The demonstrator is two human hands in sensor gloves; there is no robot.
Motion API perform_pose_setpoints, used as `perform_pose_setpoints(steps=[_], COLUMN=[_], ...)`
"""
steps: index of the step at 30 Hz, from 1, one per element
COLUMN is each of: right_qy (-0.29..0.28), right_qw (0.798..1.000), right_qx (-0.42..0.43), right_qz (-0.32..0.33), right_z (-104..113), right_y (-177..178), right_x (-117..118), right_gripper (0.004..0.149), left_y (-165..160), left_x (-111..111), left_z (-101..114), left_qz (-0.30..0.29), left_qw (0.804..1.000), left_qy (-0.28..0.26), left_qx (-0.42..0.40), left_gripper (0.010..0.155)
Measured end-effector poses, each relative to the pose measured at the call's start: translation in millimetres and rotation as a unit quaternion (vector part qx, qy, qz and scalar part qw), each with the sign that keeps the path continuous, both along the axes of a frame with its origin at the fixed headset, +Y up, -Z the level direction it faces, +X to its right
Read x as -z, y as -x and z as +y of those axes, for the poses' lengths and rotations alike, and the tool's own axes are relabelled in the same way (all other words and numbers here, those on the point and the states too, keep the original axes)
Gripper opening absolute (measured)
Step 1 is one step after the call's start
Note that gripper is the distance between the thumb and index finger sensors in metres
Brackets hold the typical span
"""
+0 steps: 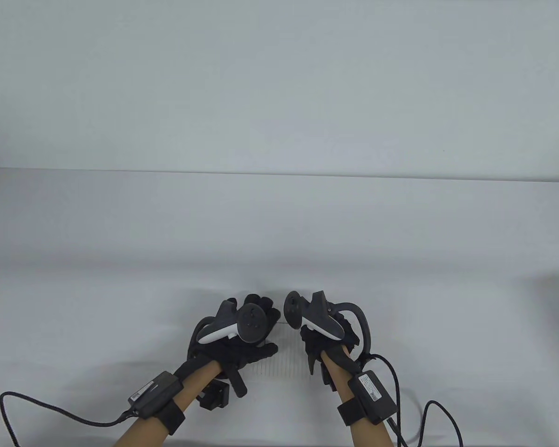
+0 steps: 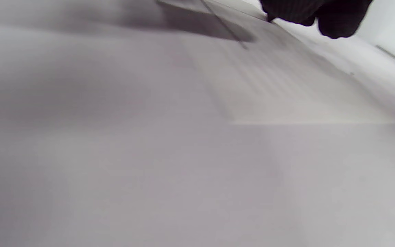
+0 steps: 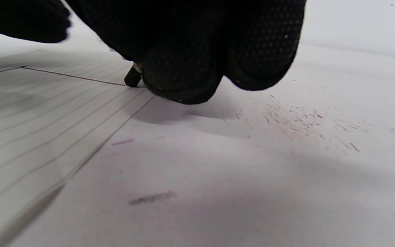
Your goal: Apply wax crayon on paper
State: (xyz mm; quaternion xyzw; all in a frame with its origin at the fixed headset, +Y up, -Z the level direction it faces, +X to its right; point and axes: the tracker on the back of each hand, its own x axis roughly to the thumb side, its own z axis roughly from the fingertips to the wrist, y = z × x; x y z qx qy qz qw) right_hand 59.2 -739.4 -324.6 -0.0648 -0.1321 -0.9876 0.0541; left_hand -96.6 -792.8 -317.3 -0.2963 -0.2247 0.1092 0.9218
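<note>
Two hands sit close together at the near edge of the table, and the lined paper between them is your landmark. Beyond the paper's far edge the white surface runs bare to the table's back edge, and it lies open to the left and right of the sheet as well. Your forearms and the trailing cables fill the strip nearer you than the paper.

Your left hand rests on the paper's left part, thumb stretched toward the middle of the sheet; the fingers look spread rather than curled, holding nothing that shows. From the left wrist view only dark fingertips hang over the paper's far corner, blurred.

Your right hand stands at the paper's right edge. In the right wrist view its fingers are bunched tight around the crayon, a short dark stub whose tip touches down right at the paper's corner, where the top and right edges meet. Its colour reads as blackish; most of it is hidden inside the glove.

Right of the paper, the table carries old crayon marks: a scatter of reddish flecks, a faint purple dash, and a dark grey smear nearer the camera.
</note>
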Motion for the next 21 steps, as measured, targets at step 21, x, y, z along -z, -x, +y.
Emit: perform_pose_setpoints(steps=[21], right_qy=[-0.031], right_qw=[0.999], right_qx=[-0.008], right_qz=[-0.001], right_z=[-8], right_y=[8], right_x=[2], right_gripper=[0.037], left_y=[-15], left_x=[14], left_z=[-15], left_qz=[0.021], left_qw=[0.997], left_qy=[0.069], left_qx=[0.004], left_gripper=[0.075])
